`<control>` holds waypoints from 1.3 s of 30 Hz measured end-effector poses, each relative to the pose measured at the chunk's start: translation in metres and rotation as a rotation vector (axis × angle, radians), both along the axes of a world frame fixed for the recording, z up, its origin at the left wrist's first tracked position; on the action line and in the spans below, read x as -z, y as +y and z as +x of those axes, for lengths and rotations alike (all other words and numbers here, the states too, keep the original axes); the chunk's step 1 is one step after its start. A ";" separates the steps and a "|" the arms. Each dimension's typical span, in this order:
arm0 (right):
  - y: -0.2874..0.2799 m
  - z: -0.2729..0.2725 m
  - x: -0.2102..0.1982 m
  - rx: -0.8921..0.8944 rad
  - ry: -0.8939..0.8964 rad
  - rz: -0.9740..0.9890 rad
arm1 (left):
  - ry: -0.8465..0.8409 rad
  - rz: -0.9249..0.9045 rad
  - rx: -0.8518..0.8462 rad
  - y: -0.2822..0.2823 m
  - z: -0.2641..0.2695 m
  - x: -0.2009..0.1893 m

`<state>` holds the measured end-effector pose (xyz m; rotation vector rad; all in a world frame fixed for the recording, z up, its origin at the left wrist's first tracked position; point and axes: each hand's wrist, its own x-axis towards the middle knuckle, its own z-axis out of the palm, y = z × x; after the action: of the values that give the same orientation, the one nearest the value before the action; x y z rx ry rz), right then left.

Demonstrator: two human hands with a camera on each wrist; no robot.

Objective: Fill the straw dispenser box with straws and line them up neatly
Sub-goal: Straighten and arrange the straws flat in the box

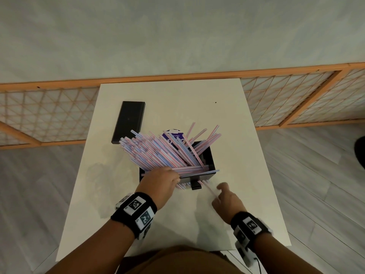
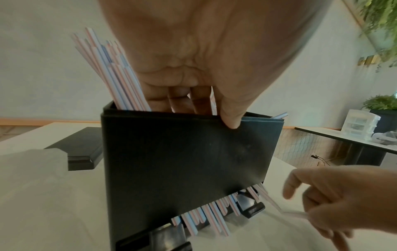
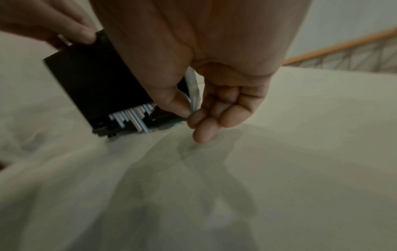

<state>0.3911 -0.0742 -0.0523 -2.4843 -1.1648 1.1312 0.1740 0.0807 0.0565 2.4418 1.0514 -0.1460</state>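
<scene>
My left hand (image 1: 165, 179) grips the near rim of the straw dispenser box (image 2: 187, 163), thumb down its outer front wall and fingers (image 2: 180, 100) curled inside among the straws (image 1: 158, 151). My right hand (image 1: 227, 200), just right of the box's front foot, pinches one loose straw (image 2: 270, 200) between thumb and forefinger; its far end points back at the slot at the bottom of the box.

The box stands on the white table (image 1: 177, 99), and everything else I place from it. Most straws lean out of its open top, fanned up and to the left, nowhere near level. A row of ends pokes out of the bottom slot (image 2: 206, 217) toward me.

What worries me: that fan is top-heavy, so if my left grip slackens or I tug the loose straw sideways, I think the box could tip or the bundle could spill left. Dragging one straw may pull its neighbours out of the slot too.

Counts: one box; one black lid (image 1: 129, 121), lying flat behind and left of it; one purple packet (image 1: 173, 135) behind it, half hidden; one pinched straw; the straws in the box are too many and too crossed to count.
</scene>
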 end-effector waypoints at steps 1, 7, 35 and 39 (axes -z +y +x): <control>0.008 0.000 0.000 0.043 0.070 0.017 | -0.001 0.001 -0.004 -0.001 0.000 0.000; 0.055 -0.005 0.003 0.144 0.251 0.029 | -0.023 -0.032 -0.022 -0.004 -0.001 -0.003; 0.031 -0.005 0.010 -0.249 -0.249 -0.141 | 0.047 0.012 -0.102 -0.012 0.007 0.002; 0.014 0.002 0.012 -0.265 -0.239 -0.168 | 0.051 0.019 -0.100 -0.012 0.007 0.003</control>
<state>0.3936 -0.0598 -0.0643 -2.7128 -1.5643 1.0524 0.1807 0.0687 0.0536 2.4077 1.1996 -0.1664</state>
